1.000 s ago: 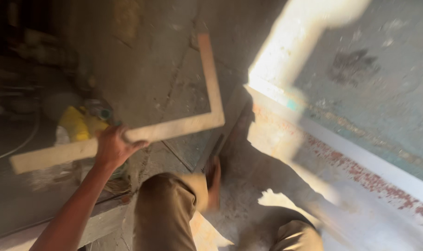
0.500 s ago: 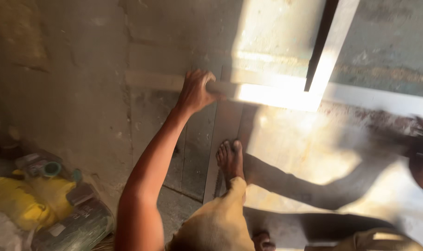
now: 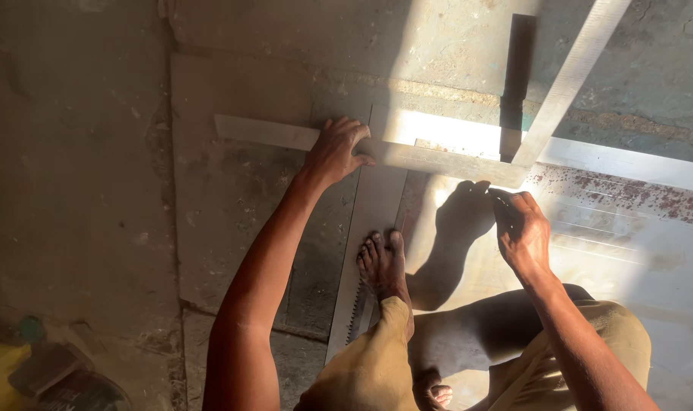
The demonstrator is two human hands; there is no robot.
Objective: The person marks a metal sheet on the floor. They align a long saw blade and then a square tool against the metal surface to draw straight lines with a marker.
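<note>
Item: large metal framing square, laid flat across the board on the concrete floor. Left hand pressed its blade down; right hand, fingers pinched together, hovered near its corner. Best practice, judged: firm pressure, bare foot steadying the board.

A single view comes from a camera on the person's head, looking almost straight down over bent knees at the concrete floor from close, about arm's reach. The left hand sits just above frame centre, the right hand right of centre, and both forearms enter from the bottom edge. A bare foot lies near the middle, and sunlight falls across the upper right; no second view shares the scene.
</note>
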